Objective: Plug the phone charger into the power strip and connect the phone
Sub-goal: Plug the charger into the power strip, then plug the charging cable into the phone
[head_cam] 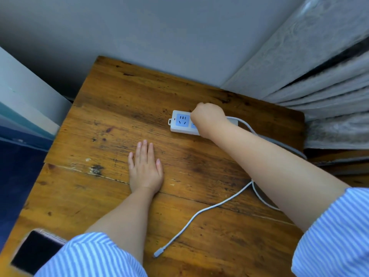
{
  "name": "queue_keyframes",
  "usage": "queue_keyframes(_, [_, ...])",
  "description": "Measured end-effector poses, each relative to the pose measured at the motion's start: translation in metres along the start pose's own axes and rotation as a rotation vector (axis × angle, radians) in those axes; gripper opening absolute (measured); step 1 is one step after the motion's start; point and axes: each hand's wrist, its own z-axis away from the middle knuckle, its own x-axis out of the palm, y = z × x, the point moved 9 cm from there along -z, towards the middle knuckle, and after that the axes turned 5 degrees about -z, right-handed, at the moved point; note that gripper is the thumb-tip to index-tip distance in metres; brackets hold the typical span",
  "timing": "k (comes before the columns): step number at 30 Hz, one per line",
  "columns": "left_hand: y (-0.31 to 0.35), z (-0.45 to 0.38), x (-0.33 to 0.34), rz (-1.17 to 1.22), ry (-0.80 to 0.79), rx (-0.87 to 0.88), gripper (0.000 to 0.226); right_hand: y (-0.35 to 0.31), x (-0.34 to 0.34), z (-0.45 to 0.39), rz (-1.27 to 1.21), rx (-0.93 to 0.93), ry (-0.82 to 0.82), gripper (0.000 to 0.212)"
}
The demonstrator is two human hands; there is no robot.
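A white power strip (180, 121) with blue socket faces lies near the back right of the wooden table (111, 108). My right hand (207, 116) is curled in a fist over the strip's middle socket and hides whatever it holds. A thin white charging cable (201, 211) runs from under my right arm across the table, and its free plug end (156, 254) lies near the front edge. My left hand (144, 166) rests flat on the wood, fingers together, holding nothing. The dark phone (34, 250) lies at the front left corner, partly under my striped sleeve.
A grey wall stands behind the table. Pale curtains (319, 86) hang at the right, close to the strip. The strip's own thicker grey cord (283, 145) runs off the table's right edge. Blue bedding (18, 160) lies to the left.
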Motion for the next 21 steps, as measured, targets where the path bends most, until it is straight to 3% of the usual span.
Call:
queue_keyframes(3, [0.001,0.000,-0.001,0.009,0.005,0.012,0.055,-0.004,-0.007,0.017,0.073,-0.029,0.297,0.040])
queue_keyframes(5, [0.001,0.001,-0.001,-0.002,0.011,0.013,0.054,-0.009,-0.005,0.041,-0.090,-0.050,0.492,0.034])
queue_keyframes(7, [0.001,0.001,-0.004,-0.003,0.028,0.019,0.054,-0.017,0.014,0.068,-0.217,-0.107,0.572,0.023])
queue_keyframes(9, [0.003,0.002,-0.006,0.013,0.050,0.033,0.054,-0.029,0.045,0.098,-0.274,-0.173,0.594,0.020])
queue_keyframes(12, [0.003,0.005,-0.008,0.030,0.082,0.038,0.053,-0.042,0.100,0.133,-0.406,-0.227,0.488,0.022])
queue_keyframes(14, [0.002,0.001,-0.011,0.041,0.099,0.035,0.052,-0.037,0.127,0.145,-0.501,-0.162,0.433,0.022])
queue_keyframes(17, [0.007,0.007,-0.012,0.012,0.118,0.069,0.051,-0.033,0.148,0.164,-0.515,-0.079,0.471,0.026])
queue_keyframes(21, [0.014,0.029,0.006,-0.080,0.034,0.111,0.056,-0.035,0.155,0.180,-0.562,-0.006,0.554,0.014])
